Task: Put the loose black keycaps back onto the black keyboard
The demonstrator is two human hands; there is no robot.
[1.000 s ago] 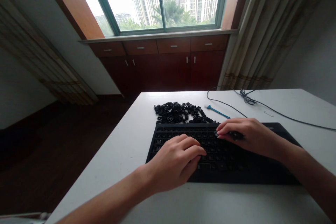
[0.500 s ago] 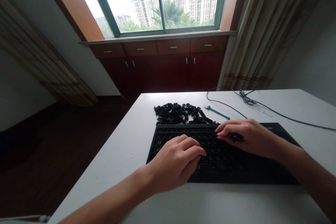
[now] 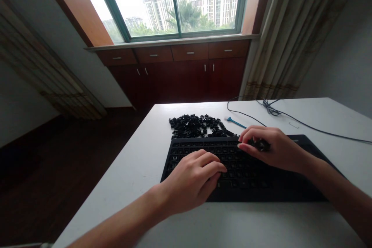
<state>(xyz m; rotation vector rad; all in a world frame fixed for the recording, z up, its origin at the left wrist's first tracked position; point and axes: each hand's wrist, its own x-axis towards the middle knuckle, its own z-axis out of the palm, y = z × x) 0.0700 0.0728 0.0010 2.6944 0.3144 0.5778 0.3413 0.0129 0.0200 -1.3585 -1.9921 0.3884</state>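
Observation:
A black keyboard (image 3: 252,192) lies across the white table, most of its keycaps off and the rows of sockets bare. Over its left half rests my left hand (image 3: 200,176), fingers curled together and pointing down at the sockets. Whatever those fingertips hold, if anything, is hidden. My right hand (image 3: 267,145) hovers over the upper right part of the keyboard. Several dark keycaps (image 3: 263,145) sit within its curled fingers, while the thumb and index tips are slightly apart. Behind the keyboard's top edge lies a heap of loose black keycaps (image 3: 192,124).
A blue brush-like tool (image 3: 236,122) lies behind my right hand. The bundled black cable (image 3: 271,107) runs over the table's far right, near a thin bent wire (image 3: 293,125). Beyond the white table (image 3: 124,170) stand red cabinets (image 3: 186,79) under a window.
My right hand has lifted slightly, and its thumb and index finger have parted a little. The left hand has stayed in place over the keyboard. The whole view has shifted slightly.

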